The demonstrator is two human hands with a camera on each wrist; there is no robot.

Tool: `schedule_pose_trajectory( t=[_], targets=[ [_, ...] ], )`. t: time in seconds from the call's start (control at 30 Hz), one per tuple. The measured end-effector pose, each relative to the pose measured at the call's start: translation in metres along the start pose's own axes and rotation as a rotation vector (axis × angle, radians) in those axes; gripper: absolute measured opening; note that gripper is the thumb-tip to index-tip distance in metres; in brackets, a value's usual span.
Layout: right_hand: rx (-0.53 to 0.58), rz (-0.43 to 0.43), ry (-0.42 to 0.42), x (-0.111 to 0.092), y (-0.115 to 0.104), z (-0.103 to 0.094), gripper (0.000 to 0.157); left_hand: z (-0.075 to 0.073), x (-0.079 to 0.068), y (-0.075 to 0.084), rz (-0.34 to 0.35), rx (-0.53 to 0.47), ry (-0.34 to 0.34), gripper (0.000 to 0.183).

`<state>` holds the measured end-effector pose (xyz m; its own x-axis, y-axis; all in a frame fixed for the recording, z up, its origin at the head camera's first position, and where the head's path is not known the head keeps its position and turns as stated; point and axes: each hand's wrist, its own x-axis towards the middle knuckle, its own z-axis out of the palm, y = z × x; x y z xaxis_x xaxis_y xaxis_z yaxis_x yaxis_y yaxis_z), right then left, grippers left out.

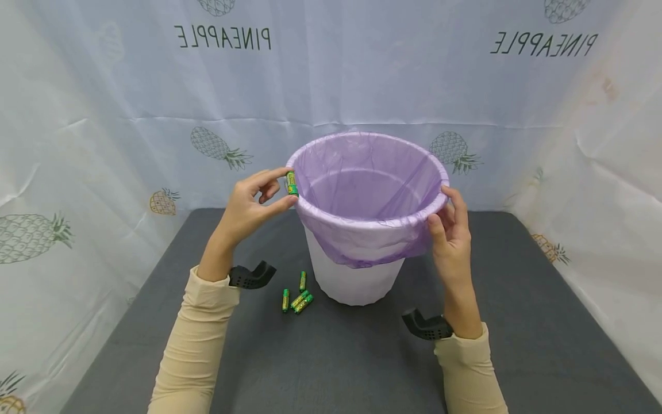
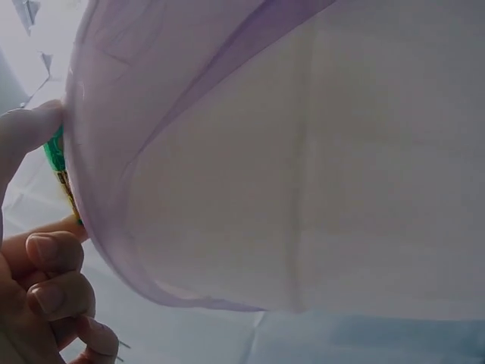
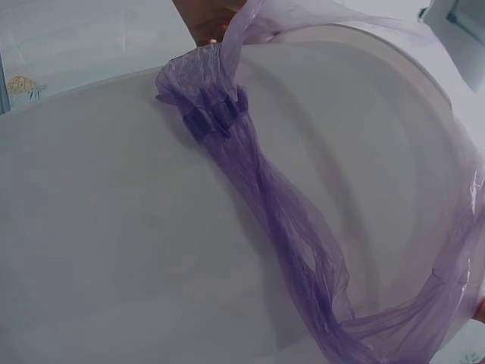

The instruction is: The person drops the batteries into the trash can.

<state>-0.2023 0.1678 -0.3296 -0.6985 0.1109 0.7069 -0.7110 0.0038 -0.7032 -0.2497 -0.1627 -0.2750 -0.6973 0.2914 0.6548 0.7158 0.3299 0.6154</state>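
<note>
My left hand pinches a green and gold battery between thumb and index finger, at the left side of the bin's rim. In the left wrist view that battery is partly hidden behind the rim. A white trash bin stands upright, lined with a thin purple garbage bag whose edge is folded over the outside. Over on the right side, my right hand grips the bag-covered rim, fingertips at the top and thumb on the front. Bunched purple bag hangs down the bin's wall in the right wrist view.
Several more green batteries lie on the dark tabletop, left of the bin's base. A pale curtain with pineapple prints hangs behind and along both sides.
</note>
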Motion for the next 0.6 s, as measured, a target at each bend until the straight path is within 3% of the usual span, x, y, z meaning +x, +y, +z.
schedule_pose_trajectory(
  t=[0.23,0.6],
  targets=[
    [0.016,0.009,0.034,-0.0017,-0.0003,0.0037,0.046,0.0052,0.0022,-0.0014,-0.055,0.0,-0.049,0.038],
    [0.026,0.015,0.056,-0.0004,0.0005,0.0053,0.046,0.0062,0.003,-0.0028,-0.072,-0.002,-0.053,0.039]
  ],
)
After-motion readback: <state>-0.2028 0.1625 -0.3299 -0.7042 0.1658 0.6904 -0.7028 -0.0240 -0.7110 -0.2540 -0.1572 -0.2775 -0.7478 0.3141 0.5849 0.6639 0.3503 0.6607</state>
